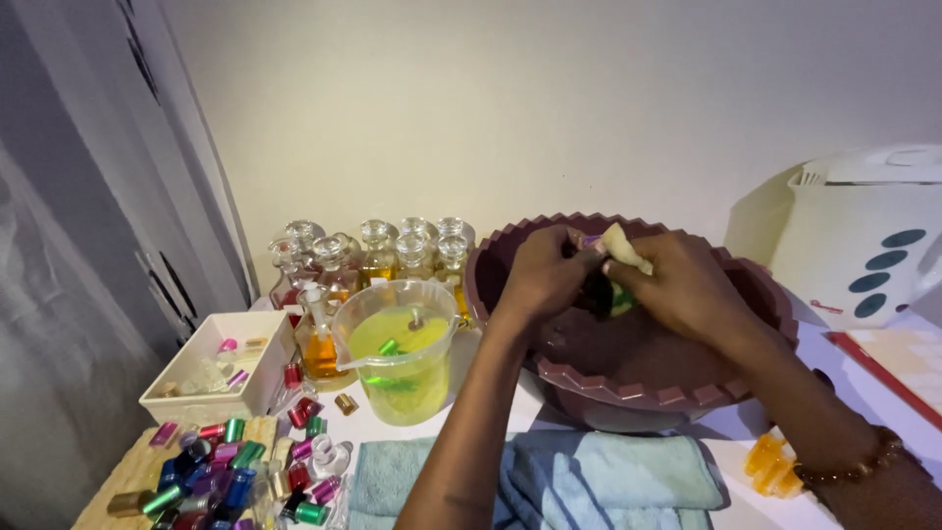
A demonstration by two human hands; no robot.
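Both my hands are over a large maroon basin [638,388] with a zigzag rim. My left hand [543,277] grips a small dark bottle [595,287], mostly hidden between my fingers. My right hand [687,287] presses a yellow and green sponge [624,257] against that bottle. A beaded bracelet [852,465] is on my right wrist.
A clear jug [399,363] of yellow-green liquid stands left of the basin. Behind it are several stoppered glass bottles [378,257]. A white box [211,368] and several coloured metal caps [226,471] lie at the left. A blue towel [579,476] is in front, a white kettle [863,250] at right.
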